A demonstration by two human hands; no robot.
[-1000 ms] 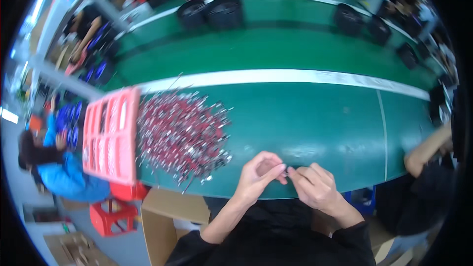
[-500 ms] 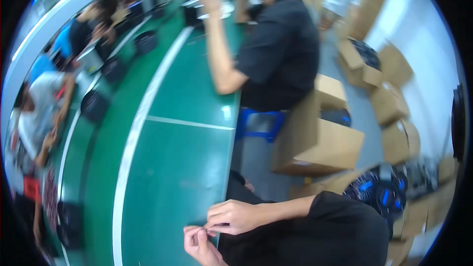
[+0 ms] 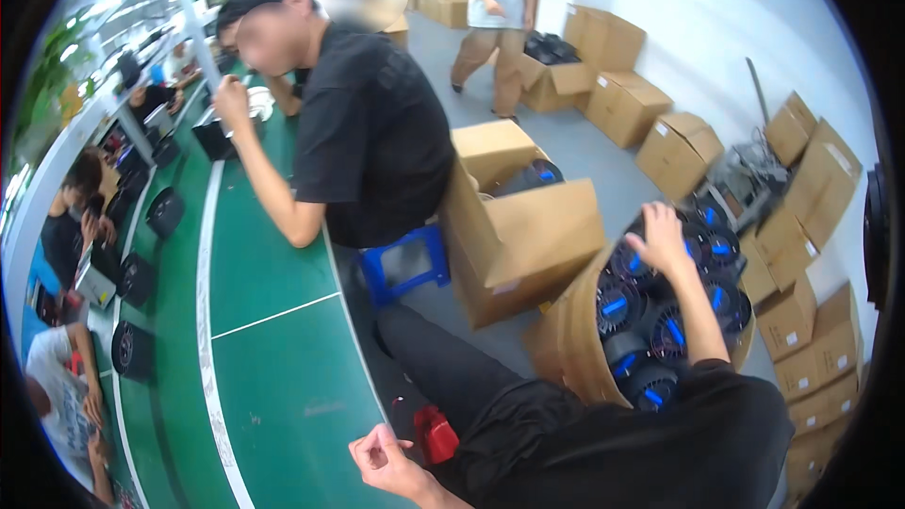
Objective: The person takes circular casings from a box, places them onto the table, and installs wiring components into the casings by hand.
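My right hand reaches out over an open cardboard box at my right, its fingers spread. Packed in that box are several black round units with blue strips across their tops. The fingers seem to be at or just above the far-side units; whether they touch one is unclear. My left hand is curled by the near edge of the green work table, thumb against the fingers. Anything inside its grip is too small or hidden to make out.
A co-worker in black sits ahead at the table. Beyond my knee stand a blue stool and another open box. A red object lies below the table edge. Cardboard boxes line the wall. Black round units stand along the line.
The view has swung to the right. My right hand has parted from my left and moved out over the box of black units. My left hand stays curled near the table edge.
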